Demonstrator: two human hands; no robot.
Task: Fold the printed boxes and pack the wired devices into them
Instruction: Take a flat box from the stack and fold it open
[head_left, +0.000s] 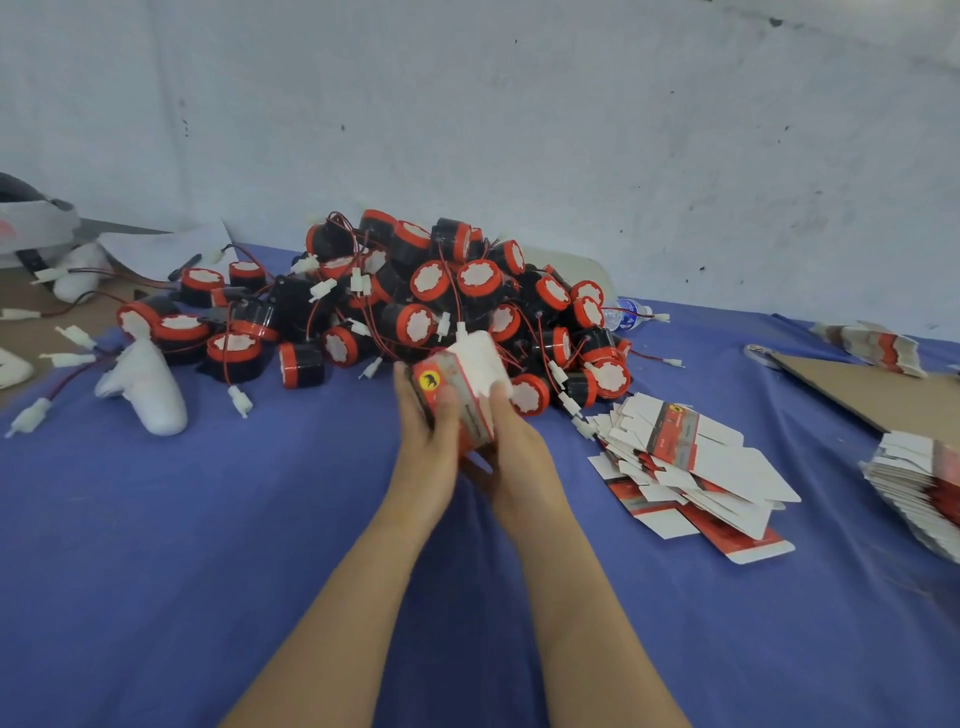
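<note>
One printed box (470, 395) is held above the blue table (208, 545), gripped on its left side by the left hand (423, 447) and on its right by the right hand (519, 457). Wired devices (441, 291) are heaped just beyond it, and flat boxes (685, 467) are scattered to the right.

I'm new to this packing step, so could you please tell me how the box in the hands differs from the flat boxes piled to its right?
The held box is folded into a three-dimensional shape; the flat boxes are unfolded blanks. The held box is gripped by the left hand and right hand; the flat boxes lie overlapped on the blue cloth. Both carry red and white print with a yellow badge.
</note>
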